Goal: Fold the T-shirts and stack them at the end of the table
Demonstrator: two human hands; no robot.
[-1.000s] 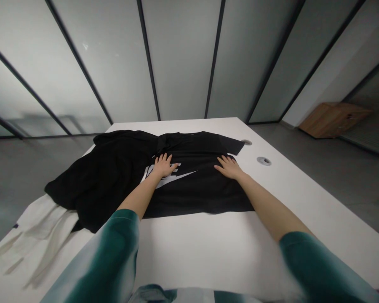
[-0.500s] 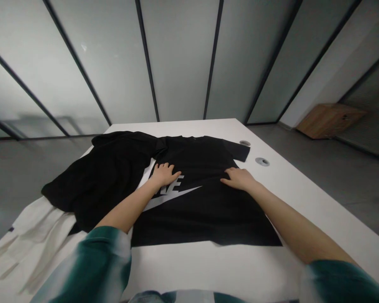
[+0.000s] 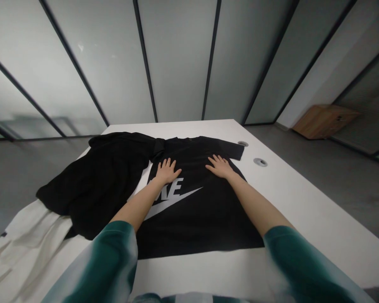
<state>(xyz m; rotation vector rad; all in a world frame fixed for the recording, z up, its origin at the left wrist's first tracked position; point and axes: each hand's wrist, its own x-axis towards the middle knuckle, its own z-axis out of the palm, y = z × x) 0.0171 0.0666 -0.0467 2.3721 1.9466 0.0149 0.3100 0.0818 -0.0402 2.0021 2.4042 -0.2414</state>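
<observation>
A black T-shirt [image 3: 196,210] with a white swoosh logo lies face up and spread flat on the white table [image 3: 303,202]. My left hand [image 3: 166,170] rests palm down on its chest just above the logo, fingers stretched out. My right hand [image 3: 220,166] lies flat on the shirt's upper right chest, fingers spread. Neither hand holds anything. Both forearms are bare below teal sleeves.
A second black garment [image 3: 101,176] lies crumpled to the left, overlapping the shirt's left sleeve. A white garment [image 3: 28,240] lies at the table's left front. Two round cable holes [image 3: 260,162] sit right of the shirt. A wooden box [image 3: 325,120] stands on the floor at right.
Both hands slid down the shirt toward me, then moved back up to its chest. The shirt now lies flatter and closer, with more of the logo showing.
</observation>
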